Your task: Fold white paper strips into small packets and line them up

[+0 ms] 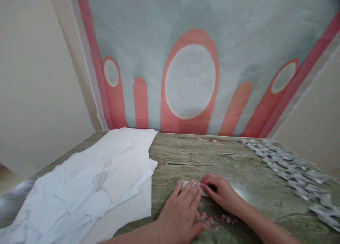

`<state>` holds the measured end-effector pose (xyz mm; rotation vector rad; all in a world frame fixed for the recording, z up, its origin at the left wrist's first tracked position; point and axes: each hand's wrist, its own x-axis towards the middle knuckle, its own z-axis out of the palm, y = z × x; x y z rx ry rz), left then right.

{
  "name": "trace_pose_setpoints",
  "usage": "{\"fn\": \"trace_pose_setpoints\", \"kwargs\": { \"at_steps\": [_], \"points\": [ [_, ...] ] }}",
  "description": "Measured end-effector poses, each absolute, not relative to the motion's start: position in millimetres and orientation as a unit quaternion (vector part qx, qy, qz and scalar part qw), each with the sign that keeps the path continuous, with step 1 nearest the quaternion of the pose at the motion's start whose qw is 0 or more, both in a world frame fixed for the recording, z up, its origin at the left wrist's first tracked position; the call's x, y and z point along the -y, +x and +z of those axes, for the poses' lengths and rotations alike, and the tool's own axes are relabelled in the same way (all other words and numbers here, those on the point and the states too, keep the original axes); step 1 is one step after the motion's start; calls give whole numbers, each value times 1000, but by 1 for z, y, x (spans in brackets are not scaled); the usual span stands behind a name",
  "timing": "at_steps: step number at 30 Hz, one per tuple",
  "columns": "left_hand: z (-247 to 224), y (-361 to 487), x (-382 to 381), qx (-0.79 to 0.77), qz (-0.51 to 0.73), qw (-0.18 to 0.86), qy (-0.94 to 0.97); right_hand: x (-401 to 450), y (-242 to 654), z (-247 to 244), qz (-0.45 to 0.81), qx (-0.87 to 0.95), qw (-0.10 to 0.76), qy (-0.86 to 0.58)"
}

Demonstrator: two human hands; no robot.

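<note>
Nothing here can be read: the loose sheets point(127, 166) at the left of the worktop point(183, 151) carry small printed lines, too blurred to make out.

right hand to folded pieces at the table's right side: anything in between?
Nothing: the head view shows bare wood-grain tabletop, with a patch of glare, between the right hand and the folded pieces.
</note>
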<state>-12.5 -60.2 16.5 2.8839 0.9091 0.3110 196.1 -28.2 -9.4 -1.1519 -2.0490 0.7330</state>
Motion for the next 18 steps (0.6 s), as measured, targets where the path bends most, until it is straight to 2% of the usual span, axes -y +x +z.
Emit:
{"fn": "trace_pose_setpoints", "kwargs": {
  "at_steps": [18],
  "points": [
    [-1, -18, 61, -327, 41, 62, 942, 26, 199, -16, 266, 776, 335, -465]
  ]
}}
